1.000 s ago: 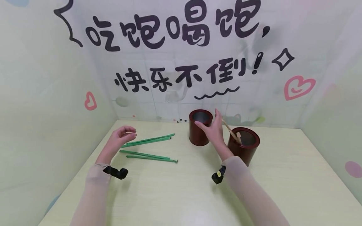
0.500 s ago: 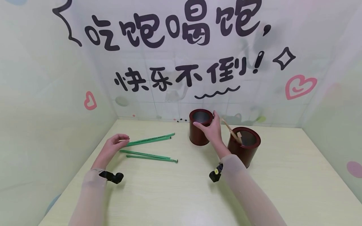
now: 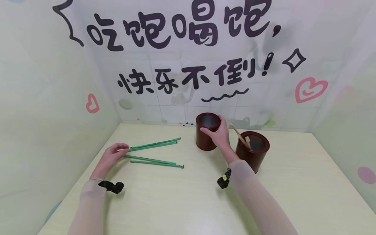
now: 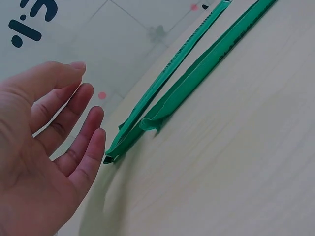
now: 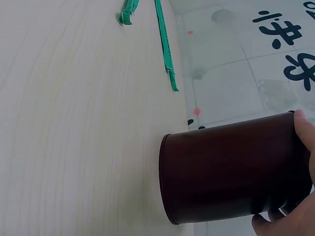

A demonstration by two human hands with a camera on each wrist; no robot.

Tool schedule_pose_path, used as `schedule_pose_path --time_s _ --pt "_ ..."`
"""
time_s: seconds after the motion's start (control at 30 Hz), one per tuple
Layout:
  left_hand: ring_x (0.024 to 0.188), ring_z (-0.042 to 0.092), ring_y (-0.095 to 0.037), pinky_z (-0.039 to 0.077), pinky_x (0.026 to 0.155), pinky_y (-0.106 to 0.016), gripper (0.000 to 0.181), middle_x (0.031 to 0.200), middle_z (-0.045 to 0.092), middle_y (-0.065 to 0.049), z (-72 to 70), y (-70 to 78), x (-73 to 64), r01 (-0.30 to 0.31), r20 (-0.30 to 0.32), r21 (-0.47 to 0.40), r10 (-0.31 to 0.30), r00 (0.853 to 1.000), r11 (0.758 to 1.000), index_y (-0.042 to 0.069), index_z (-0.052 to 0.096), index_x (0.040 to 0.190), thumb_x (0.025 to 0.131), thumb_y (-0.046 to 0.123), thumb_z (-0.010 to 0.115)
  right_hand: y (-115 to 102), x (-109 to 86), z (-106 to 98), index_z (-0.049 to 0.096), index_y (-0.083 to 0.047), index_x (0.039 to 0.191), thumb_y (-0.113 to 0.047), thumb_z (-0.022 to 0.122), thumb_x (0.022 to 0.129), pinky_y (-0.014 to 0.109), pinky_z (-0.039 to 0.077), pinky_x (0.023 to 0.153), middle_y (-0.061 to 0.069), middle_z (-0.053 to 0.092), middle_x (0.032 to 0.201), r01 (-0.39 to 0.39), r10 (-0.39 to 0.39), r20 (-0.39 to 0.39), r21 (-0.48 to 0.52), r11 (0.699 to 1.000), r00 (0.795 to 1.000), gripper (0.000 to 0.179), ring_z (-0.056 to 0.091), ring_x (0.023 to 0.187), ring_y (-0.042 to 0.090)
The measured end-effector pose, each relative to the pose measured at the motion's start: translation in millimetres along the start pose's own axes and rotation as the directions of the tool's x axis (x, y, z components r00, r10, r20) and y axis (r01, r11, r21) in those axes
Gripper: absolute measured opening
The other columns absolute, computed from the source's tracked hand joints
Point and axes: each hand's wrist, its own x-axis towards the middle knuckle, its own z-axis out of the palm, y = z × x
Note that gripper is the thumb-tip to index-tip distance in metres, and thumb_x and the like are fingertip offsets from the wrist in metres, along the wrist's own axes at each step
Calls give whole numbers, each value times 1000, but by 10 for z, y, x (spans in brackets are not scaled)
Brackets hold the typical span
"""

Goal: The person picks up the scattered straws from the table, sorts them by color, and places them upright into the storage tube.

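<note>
The left hand (image 3: 109, 157) has come down, bringing the green wrapped straws (image 3: 155, 143) within reach just right of its fingertips; its fingers are relaxed, apparently holding nothing. The right hand (image 3: 219, 135) has closed in, thumb and fingers gripping the dark-red canister (image 3: 204, 139) by its rim, which likely steadies it.

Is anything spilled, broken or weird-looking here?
Nothing really stands out. The dark red cup in the right hand and the other cup both stand upright, with no spill or damage showing. The green sticks lie at uneven angles, and a wooden piece leans in the other cup, but neither looks wrong.
</note>
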Motion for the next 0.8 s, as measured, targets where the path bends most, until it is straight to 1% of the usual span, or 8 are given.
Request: schedule_pose_path --time_s 0.1,0.2,0.27,0.37,0.5,0.57,0.7,0.8 --pt "104 60 -1 53 88 -16 49 128 60 -8 -10 -19 -13 11 -14 -18 -11 1000 1000 1 52 135 100 33 61 2 -4 -8 27 -10 155 -37 83 81 52 41 115 14 40 154 3 -3 6 -12 1000 1000 97 43 139 31" --pt "99 59 6 53 87 -13 49 123 61 -2 -16 -44 -20 22 -28 -35 -23 999 999 0 51 135 100 33 61 5 -11 -17 27 -11 155 -37 83 81 52 41 114 13 40 155 2 -1 20 -27 1000 1000 96 42 140 31" --pt "96 57 11 52 88 -13 50 122 62 1 -15 -78 -20 32 -41 -20 -33 999 999 -1 51 135 100 34 60 4 -21 -23 27 -12 155 -38 83 81 52 43 113 13 40 155 -1 3 31 -36 999 1000 96 42 140 31" --pt "96 51 14 47 95 -20 52 128 62 -7 -4 -136 -28 56 -60 30 -54 997 998 0 51 137 101 36 59 1 -38 -31 27 -13 155 -39 83 80 53 44 112 13 40 155 -4 6 47 -47 999 999 97 43 140 32" --pt "99 47 10 42 102 -35 51 137 57 -20 22 -214 -34 92 -91 82 -84 992 992 1 51 138 101 35 58 1 -62 -46 27 -13 155 -40 83 80 53 45 111 13 40 154 0 5 73 -71 997 997 98 43 139 32" --pt "99 47 8 43 101 -34 50 137 56 -22 35 -238 -29 89 -94 105 -79 992 990 1 53 137 101 34 59 4 -72 -57 26 -13 155 -41 82 81 53 45 111 13 40 155 4 3 81 -85 996 997 97 44 139 32" --pt "98 50 8 44 93 -22 45 133 60 -22 57 -250 -15 49 -74 165 -37 997 985 1 59 133 99 30 63 9 -80 -78 26 -13 155 -42 82 81 53 45 111 13 40 154 13 -4 81 -105 994 997 97 44 139 32" --pt "99 55 1 45 90 -24 38 130 63 -21 77 -234 -13 23 -66 213 -10 998 977 3 63 128 97 25 66 3 -83 -91 26 -12 155 -42 82 81 53 45 111 13 40 154 20 -11 82 -109 994 997 97 44 139 32"
